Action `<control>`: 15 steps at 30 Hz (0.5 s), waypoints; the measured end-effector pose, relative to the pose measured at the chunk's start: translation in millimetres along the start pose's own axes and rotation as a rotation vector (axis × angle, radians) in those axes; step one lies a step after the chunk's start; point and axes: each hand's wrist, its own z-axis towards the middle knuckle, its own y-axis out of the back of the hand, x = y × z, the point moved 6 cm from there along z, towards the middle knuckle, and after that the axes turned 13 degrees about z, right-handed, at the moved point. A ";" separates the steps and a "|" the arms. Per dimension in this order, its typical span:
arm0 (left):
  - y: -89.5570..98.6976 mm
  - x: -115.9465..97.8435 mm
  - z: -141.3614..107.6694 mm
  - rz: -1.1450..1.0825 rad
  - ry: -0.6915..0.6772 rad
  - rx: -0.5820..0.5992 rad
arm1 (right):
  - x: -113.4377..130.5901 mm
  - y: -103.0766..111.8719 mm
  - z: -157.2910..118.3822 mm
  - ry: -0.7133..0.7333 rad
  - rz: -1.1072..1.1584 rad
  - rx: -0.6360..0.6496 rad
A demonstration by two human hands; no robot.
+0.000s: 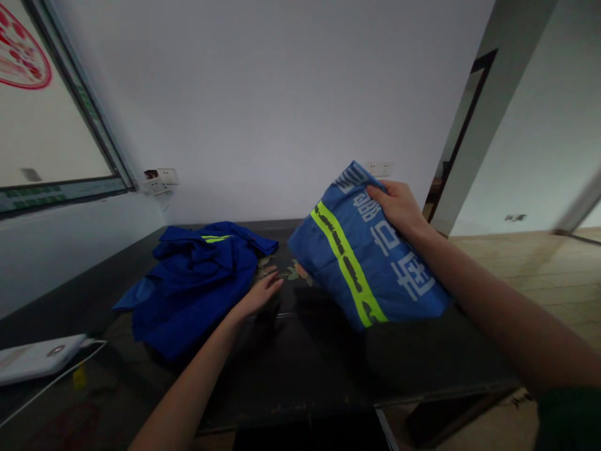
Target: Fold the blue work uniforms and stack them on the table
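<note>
Above table [310, 357], folded garment [370, 257] diagonal, down-rightward.

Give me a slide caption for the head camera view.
Right hand lifting a folded blue garment above a dark table, rumpled blue clothing to the left.

Two bare hands are showing from here, one left hand [260, 293] and one right hand [398, 203]. Two blue garments are sharing the scene: one folded garment [323, 263] is hanging in the right hand, and one crumpled garment [192, 282] is lying on the one dark table [291, 369]. One white device [42, 358] is resting there, with one white cable [56, 379] running from it. Two white socket panels [168, 176] are sitting close together near the corner, and one more socket panel [379, 168] is showing behind the folded garment. One round red decoration [21, 50] is filling the upper left.
</note>
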 end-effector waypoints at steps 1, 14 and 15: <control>-5.1 -8.2 -2.3 -0.183 -0.008 0.041 | -3.4 -2.3 -1.8 -0.066 0.095 -0.008; 98.7 -5.7 -0.1 0.114 0.128 -0.465 | -98.8 -51.9 -74.1 -0.514 0.694 -0.114; 115.0 -15.6 9.1 0.118 0.081 -0.512 | -100.6 -55.6 -79.8 -0.508 0.718 -0.126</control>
